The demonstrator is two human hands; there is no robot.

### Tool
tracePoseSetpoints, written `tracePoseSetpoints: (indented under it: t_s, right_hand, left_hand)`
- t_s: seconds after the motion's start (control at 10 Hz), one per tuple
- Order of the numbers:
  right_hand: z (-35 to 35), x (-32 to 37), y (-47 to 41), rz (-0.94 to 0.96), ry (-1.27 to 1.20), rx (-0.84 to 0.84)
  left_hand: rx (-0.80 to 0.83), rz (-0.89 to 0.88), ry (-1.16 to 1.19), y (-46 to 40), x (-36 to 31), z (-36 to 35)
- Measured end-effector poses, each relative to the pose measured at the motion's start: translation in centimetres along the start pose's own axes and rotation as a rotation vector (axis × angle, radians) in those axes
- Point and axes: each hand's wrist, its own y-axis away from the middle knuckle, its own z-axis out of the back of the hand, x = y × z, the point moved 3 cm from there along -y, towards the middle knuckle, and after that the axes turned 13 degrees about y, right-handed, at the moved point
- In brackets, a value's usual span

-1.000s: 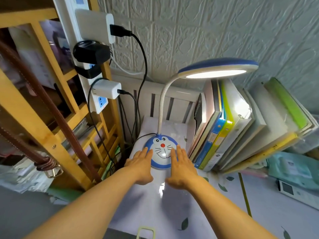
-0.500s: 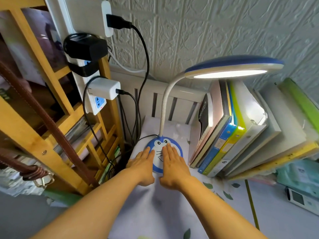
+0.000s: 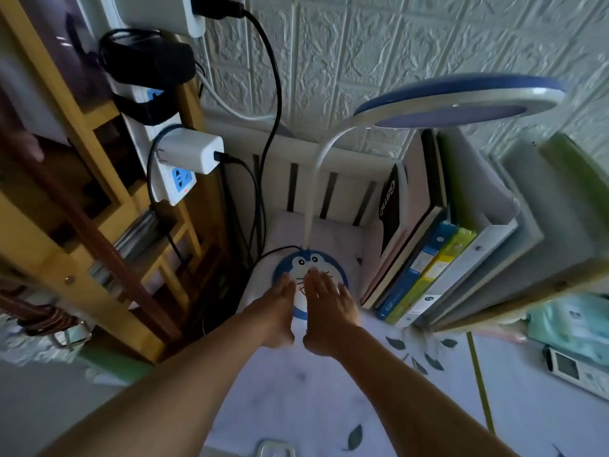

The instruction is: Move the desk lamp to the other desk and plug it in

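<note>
While both hands lie flat on the lamp's round cartoon-faced base (image 3: pixel 311 275), neither one grips anything: the right hand (image 3: pixel 329 311) has its fingers straight and spread a little, fingertips pressing near the middle of the face, and the left hand (image 3: pixel 276 311) rests beside it, fingers straight and close together, on the base's left rim. The two hands almost touch at the thumbs. That base sits straight ahead of them at the back of the desk (image 3: pixel 296 390), on its pale leaf-printed cover, so both hands are about equally near, the right a shade further forward. From the far edge of the base a white gooseneck (image 3: pixel 318 179) rises nearly upright, then bends right to carry the blue-rimmed lamp head (image 3: pixel 461 100), which hangs over the row of leaning books and binders (image 3: pixel 438 245) just to the right and looks unlit. A thin black cord (image 3: pixel 276 250) leaves the base's left rear and runs off toward the dark gap beside the wooden shelf (image 3: pixel 99 225), where a white power strip (image 3: pixel 164 159) holds several chargers; which plug is the lamp's I cannot tell. To my eye the lamp must be unplugged before it can be lifted away.
</note>
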Motion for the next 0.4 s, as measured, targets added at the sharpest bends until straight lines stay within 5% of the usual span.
tracePoseSetpoints:
  t_s: [0.1, 0.4]
  right_hand:
    - [0.6, 0.1, -0.2, 0.010, 0.104, 0.011]
    - [1.2, -1.1, 1.6, -0.063, -0.213, -0.004]
  left_hand:
    - [0.001, 0.008, -0.018, 0.0, -0.2, 0.4]
    - [-0.039, 0.040, -0.031, 2.6, 0.6, 2.0]
